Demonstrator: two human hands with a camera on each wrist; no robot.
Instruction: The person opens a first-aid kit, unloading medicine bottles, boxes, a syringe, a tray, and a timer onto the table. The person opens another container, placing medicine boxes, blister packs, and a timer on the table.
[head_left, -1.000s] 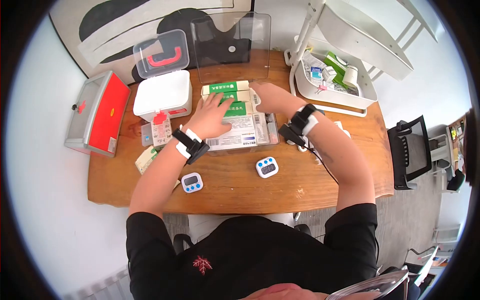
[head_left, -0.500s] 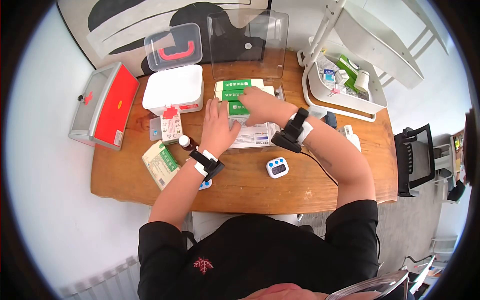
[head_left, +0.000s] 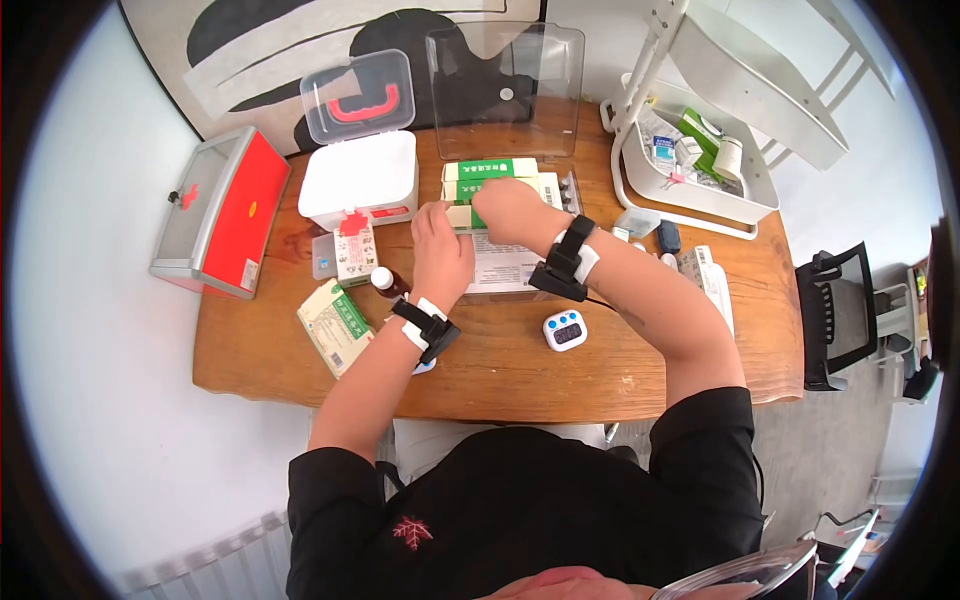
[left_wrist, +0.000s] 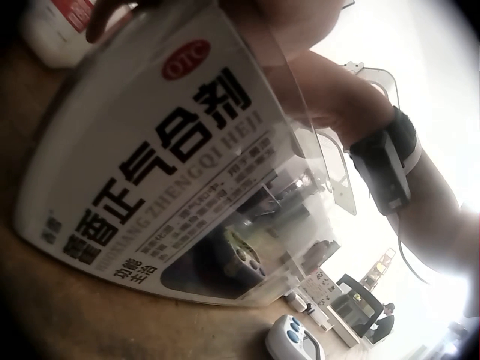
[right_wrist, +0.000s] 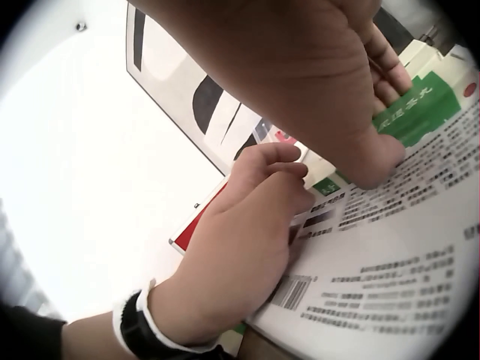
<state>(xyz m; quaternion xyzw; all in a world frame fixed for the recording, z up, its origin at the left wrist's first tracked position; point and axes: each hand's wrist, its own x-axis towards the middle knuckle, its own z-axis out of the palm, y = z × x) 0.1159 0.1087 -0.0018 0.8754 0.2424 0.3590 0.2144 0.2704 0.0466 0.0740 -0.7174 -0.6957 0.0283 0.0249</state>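
In the head view a clear plastic case (head_left: 500, 295) holds a row of green-and-cream medicine boxes (head_left: 492, 168) behind a large white printed box (head_left: 505, 268). My right hand (head_left: 518, 212) grips the nearest green-and-cream medicine box (head_left: 460, 218), its fingers over the far side and thumb on the near side. In the right wrist view that hand covers much of the box's green label (right_wrist: 424, 109). My left hand (head_left: 442, 255) is at the case's left side, fingers bent near the box end; whether it pinches the wall I cannot tell. The left wrist view shows the case's printed contents (left_wrist: 165, 165) up close.
Left of the case are a brown bottle (head_left: 388, 281), a flat green-and-cream box (head_left: 335, 325), a white container (head_left: 358, 175) and a red cabinet (head_left: 240, 215). A timer (head_left: 565, 330) lies in front. A white cart (head_left: 690, 185) stands at the right.
My right hand has moved left from the boxes' right end and now grips the nearest green-and-cream medicine box. My left hand has drawn back from over the boxes to the case's left side.
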